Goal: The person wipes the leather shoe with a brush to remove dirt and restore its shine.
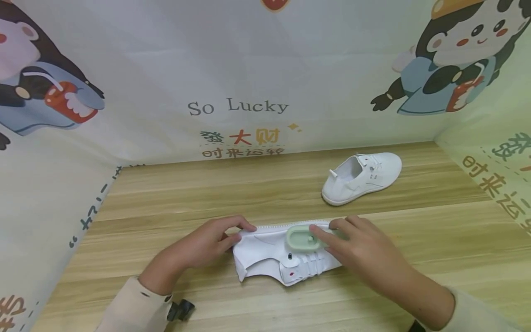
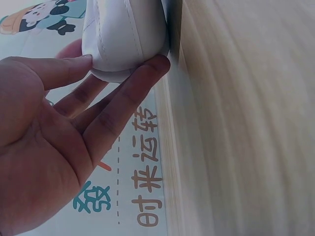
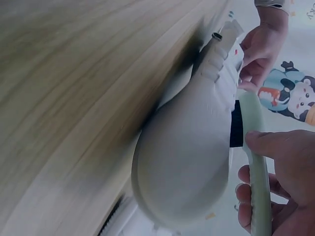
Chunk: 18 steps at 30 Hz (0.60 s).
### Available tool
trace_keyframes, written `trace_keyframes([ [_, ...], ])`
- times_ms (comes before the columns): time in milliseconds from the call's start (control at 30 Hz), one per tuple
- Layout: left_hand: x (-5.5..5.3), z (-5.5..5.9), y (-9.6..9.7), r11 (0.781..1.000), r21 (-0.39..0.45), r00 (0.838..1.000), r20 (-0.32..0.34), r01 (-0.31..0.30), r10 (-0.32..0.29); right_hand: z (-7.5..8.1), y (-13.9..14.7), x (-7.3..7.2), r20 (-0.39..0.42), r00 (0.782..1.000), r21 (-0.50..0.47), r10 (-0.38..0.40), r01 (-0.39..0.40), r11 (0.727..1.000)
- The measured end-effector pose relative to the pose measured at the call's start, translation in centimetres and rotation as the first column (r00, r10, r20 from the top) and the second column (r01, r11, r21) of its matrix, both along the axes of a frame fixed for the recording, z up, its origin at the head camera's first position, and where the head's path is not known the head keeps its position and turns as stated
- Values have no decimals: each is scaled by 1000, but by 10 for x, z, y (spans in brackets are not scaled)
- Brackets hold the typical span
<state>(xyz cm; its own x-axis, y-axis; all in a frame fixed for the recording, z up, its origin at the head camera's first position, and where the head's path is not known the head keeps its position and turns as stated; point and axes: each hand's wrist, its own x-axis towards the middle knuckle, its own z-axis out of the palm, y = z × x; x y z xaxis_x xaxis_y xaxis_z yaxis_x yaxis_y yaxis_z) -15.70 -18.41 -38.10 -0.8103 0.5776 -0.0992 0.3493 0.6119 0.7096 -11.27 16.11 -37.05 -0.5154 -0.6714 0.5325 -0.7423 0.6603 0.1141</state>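
A white lace-up shoe (image 1: 265, 244) lies on its side on the wooden tabletop, its opening toward me and its sole edge away. My left hand (image 1: 203, 244) holds its heel; in the left wrist view the thumb and fingers (image 2: 110, 115) grip the heel from both sides. My right hand (image 1: 365, 251) grips a pale green brush (image 1: 293, 238) by its handle. Dark bristles (image 3: 236, 125) face the upper side of the shoe and appear to touch it. From the right wrist view the rounded toe (image 3: 182, 157) is nearest.
A second white shoe (image 1: 373, 177) stands upright on the tabletop (image 1: 186, 189) at the back right. Printed cloth walls (image 1: 157, 83) enclose the back and sides. A small black clip-like object (image 1: 181, 310) is beside the left sleeve.
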Motion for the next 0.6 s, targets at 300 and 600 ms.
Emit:
trace_keyframes([
  [300,-2,0,2,1000,2,1000,14,-11,11,-9,-33,-5,26,1000,45,-15,14,999],
  [600,-2,-1,0,1000,20,1000,20,8,-9,-17,-65,-7,11,1000,10,23,-23,1000],
])
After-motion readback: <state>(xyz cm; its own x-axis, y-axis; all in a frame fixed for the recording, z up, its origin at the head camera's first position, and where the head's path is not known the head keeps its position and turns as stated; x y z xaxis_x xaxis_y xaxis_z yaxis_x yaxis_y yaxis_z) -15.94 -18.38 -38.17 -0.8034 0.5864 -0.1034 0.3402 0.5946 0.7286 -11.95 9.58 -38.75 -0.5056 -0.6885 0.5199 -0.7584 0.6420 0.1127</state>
